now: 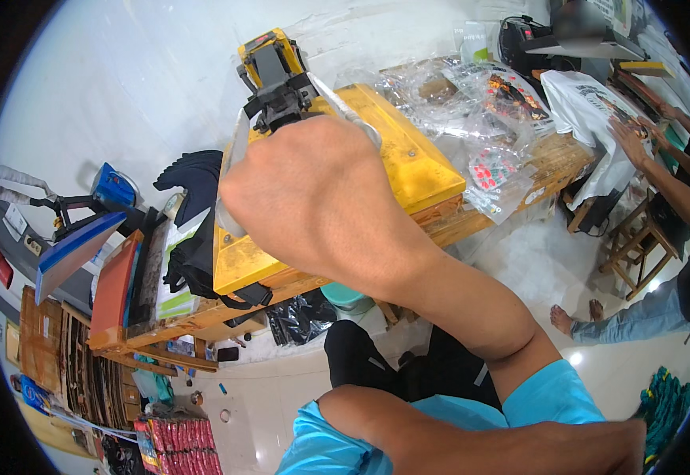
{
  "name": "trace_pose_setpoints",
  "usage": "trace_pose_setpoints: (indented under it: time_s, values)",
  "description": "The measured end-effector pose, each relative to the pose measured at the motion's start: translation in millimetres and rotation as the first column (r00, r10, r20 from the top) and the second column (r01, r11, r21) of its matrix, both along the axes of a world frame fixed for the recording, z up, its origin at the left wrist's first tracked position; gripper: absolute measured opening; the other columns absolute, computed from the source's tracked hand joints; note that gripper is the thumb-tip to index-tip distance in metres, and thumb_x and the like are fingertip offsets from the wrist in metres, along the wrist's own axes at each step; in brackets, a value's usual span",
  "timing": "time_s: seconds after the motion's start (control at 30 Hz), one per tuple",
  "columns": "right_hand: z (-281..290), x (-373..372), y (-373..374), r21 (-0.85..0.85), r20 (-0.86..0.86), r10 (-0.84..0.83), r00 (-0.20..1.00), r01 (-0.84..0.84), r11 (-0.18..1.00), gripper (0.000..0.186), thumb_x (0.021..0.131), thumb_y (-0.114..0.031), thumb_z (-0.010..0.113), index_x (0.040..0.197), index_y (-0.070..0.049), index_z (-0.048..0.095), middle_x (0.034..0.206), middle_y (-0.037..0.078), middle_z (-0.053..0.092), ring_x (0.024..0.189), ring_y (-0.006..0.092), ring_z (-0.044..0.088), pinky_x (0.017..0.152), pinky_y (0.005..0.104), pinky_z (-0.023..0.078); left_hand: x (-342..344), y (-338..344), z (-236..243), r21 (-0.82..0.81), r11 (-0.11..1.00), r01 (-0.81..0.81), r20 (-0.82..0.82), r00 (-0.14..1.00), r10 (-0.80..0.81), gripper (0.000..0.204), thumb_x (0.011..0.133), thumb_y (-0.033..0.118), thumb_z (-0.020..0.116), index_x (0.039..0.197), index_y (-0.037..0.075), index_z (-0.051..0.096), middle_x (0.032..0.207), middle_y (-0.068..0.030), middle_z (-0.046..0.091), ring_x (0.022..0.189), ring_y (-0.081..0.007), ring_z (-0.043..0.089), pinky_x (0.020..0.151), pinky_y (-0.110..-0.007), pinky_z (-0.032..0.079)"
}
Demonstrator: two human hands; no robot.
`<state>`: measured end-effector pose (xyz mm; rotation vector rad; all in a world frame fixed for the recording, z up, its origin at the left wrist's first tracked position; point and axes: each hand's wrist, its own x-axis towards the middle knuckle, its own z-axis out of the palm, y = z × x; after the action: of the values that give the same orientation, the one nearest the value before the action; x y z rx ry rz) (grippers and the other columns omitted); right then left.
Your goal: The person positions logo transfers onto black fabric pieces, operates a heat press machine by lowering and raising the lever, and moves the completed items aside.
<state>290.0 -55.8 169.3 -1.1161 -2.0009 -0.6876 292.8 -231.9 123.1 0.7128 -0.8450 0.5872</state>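
Note:
My right hand [313,190] is closed in a fist over the handle [238,142] of a yellow heat press [412,158]. The handle is a U-shaped bar wrapped in white, and my fingers are hidden on its far side. Behind my knuckles rises the black linkage and yellow-topped head [271,67] of the press. Its broad yellow plate lies flat on the wooden workbench [547,166]. Black cloth [195,261] is bunched against the plate's left side. My left forearm [503,443] crosses low in front of my body toward the right; the left hand is out of the picture.
Clear plastic bags [479,119] with printed pieces cover the bench's right part. A second press with a raised blue board [76,249] stands at left. At right, another person's hands [630,142] touch a white shirt [590,103] near a wooden stool [638,245]. Red-wrapped packs [179,443] lie below left.

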Motion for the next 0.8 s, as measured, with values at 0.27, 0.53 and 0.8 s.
trace_pose_setpoints:
  time_s: [0.27,0.53,0.8]
  values:
    - [-0.7,1.4,1.4,0.005,-0.003,0.017,1.0,-0.017,1.0,0.008,0.08,-0.011,0.079,0.081,-0.014,0.086,0.075,0.009,0.079,0.076,0.025,0.079,0.063,0.0371,0.058,-7.9,-22.2,-9.0,-0.229,0.966,-0.119,0.037,0.991,0.131,0.117,0.075,0.094,0.071,0.107,-0.018,0.059,0.087,-0.0121,0.066,0.057,-0.0162,0.059,0.044,-0.027,0.038]
    - [-0.3,1.5,1.4,-0.044,0.029,-0.005,1.0,0.006,0.999,0.008,0.081,-0.011,0.079,0.082,-0.013,0.086,0.075,0.009,0.079,0.078,0.0254,0.08,0.063,0.0377,0.059,-10.5,-31.2,7.9,-0.421,0.9,-0.116,0.056,0.987,0.154,0.106,0.078,0.086,0.074,0.101,-0.016,0.062,0.084,-0.0075,0.063,0.056,-0.0122,0.054,0.047,-0.026,0.036]
    - [-3.7,0.1,2.8,0.012,-0.027,0.044,0.999,-0.043,0.999,0.007,0.077,-0.012,0.077,0.076,-0.012,0.083,0.074,0.011,0.078,0.075,0.029,0.079,0.064,0.0401,0.06,-32.0,-9.8,23.8,-0.423,0.904,-0.06,-0.175,0.984,-0.017,0.067,0.083,0.055,0.091,0.099,-0.006,0.072,0.085,-0.0017,0.069,0.054,-0.0113,0.055,0.047,-0.026,0.037]
